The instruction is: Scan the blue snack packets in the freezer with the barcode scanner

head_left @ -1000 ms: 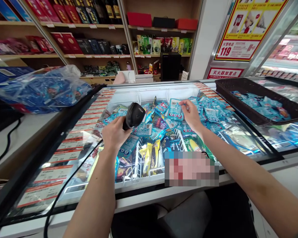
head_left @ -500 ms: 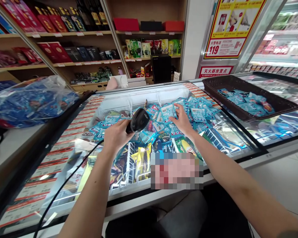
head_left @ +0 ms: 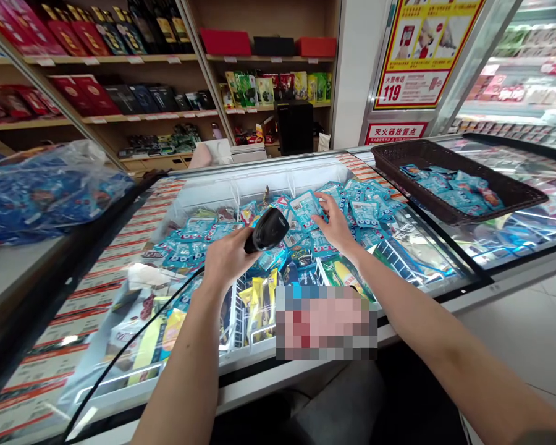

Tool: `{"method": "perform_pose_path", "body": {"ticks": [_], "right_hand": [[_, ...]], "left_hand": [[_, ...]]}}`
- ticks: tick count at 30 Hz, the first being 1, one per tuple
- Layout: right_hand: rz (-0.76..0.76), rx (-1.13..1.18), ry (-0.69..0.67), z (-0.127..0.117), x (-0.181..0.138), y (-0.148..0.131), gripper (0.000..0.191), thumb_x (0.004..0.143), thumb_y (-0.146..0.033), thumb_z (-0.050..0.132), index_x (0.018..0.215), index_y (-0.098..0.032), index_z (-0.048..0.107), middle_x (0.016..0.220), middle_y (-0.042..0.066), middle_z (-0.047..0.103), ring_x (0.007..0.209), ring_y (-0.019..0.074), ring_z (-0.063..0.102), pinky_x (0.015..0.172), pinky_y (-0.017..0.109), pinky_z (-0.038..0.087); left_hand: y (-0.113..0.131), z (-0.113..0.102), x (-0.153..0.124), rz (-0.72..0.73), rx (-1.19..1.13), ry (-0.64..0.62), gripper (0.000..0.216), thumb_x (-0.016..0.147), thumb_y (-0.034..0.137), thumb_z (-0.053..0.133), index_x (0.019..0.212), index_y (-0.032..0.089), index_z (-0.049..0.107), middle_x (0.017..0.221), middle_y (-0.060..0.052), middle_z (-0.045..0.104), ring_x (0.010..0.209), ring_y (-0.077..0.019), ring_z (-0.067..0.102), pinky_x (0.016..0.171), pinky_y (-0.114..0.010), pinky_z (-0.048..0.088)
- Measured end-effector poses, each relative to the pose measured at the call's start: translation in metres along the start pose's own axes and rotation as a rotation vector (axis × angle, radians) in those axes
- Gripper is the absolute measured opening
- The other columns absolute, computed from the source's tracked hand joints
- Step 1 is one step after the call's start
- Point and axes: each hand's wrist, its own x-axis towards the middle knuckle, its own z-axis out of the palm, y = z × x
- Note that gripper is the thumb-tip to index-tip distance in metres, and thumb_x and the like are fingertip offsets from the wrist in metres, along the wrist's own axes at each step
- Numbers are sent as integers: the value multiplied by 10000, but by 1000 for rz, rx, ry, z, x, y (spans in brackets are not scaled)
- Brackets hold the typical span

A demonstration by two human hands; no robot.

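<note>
My left hand [head_left: 228,258] is wrapped round the handle of a black barcode scanner [head_left: 269,230], its head pointing right toward the packets. A black cable [head_left: 152,312] runs from it down to the lower left. Over the freezer, my right hand [head_left: 336,226] pinches the right edge of a light blue snack packet [head_left: 304,211]. That packet is tilted, with a white label and barcode facing up. Under and around it lie many similar blue packets [head_left: 365,213] in a loose pile inside the chest freezer [head_left: 204,190]. Part of the pile is hidden behind the scanner and both hands.
On the freezer's right side sits a dark brown basket [head_left: 449,213] with more blue packets. A clear plastic bag [head_left: 50,191] of blue packets lies at left. White wire dividers [head_left: 238,309] separate yellow-wrapped items [head_left: 262,303] at the front. Shelves stand behind.
The barcode scanner has moved right, closer to the right hand. The packet at my right fingers has tilted and been drawn up a little. The whole view has shifted slightly.
</note>
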Motion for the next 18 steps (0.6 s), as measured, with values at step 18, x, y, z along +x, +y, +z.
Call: {"method": "perform_pose_path", "body": {"ticks": [18], "right_hand": [[-35,16,-19,2,-2,3,487,902,-307,480,1371,-290,353,1309,71,553,1290,249,473,1041,454,434]], "left_hand": [[2,6,0,90,-94,63,318,805,428,544,1023,214,634,977,-54,700,832,-211,645,610,-272,358]]}}
